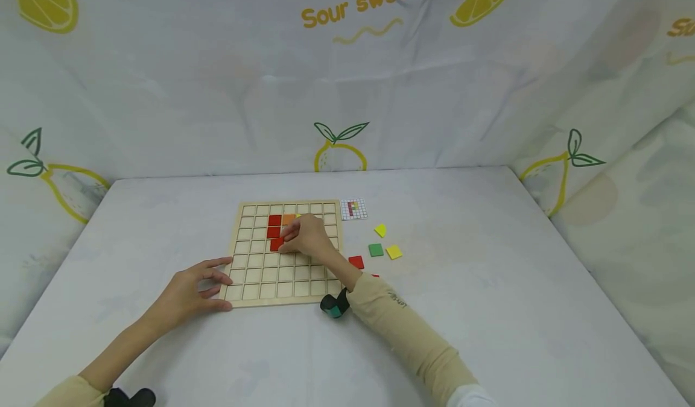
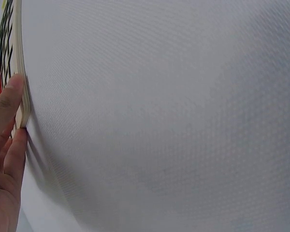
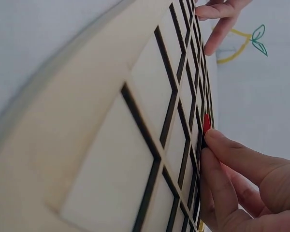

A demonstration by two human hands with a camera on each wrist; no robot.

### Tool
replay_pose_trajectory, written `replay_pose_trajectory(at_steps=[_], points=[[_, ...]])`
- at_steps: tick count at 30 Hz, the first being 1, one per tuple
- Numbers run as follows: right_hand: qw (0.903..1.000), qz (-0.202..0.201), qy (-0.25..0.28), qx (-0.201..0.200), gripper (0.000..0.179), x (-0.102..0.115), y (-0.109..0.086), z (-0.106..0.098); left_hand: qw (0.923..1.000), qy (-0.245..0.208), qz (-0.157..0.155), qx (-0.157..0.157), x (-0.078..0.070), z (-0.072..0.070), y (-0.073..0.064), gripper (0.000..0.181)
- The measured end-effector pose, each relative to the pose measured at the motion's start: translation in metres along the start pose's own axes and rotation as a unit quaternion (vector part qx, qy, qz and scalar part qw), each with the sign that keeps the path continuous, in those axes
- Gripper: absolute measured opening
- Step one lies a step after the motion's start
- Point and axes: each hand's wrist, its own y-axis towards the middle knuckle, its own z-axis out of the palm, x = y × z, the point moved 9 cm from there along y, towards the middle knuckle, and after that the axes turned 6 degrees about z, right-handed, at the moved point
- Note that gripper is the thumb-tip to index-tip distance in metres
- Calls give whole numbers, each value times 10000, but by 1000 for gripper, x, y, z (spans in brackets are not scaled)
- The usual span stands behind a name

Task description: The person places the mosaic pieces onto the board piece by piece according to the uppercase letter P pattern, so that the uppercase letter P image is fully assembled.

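A square wooden grid board (image 1: 255, 298) lies on the table. My right hand (image 1: 309, 236) is over the board, its thumb and fingertips pinching a red square tile (image 1: 277, 244) at one of the cells. The right wrist view shows this red tile (image 3: 207, 123) at the thumb tip. Two more red tiles (image 1: 274, 227) lie just behind it, with an orange tile (image 1: 289, 219) alongside. A yellow tile (image 1: 298, 216) is partly covered by my right hand. My left hand (image 1: 192, 289) touches the board's left edge near the front corner, fingers fairly straight.
Right of the board lie a green tile (image 1: 376, 250), yellow pieces (image 1: 394, 252) and a red tile (image 1: 355, 262); another red piece is mostly hidden by my right forearm. A small pattern card (image 1: 354, 209) sits by the board's back right corner. A lemon-printed cloth (image 1: 217, 93) hangs behind the table.
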Motion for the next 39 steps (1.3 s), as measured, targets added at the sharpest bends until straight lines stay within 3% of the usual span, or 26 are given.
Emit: replay_pose_trajectory(at_steps=[9,15,39], points=[[9998,-197,37,32,15,1,3,1,10000,-4,7,-15,-2,-1,0,41],[9999,-25,123,37,16,2,2,0,10000,-30,25,-5,-3,-2,1,42],[9997,4,50,218,18,3,1,4,10000,64,34,10,0,0,0,35]])
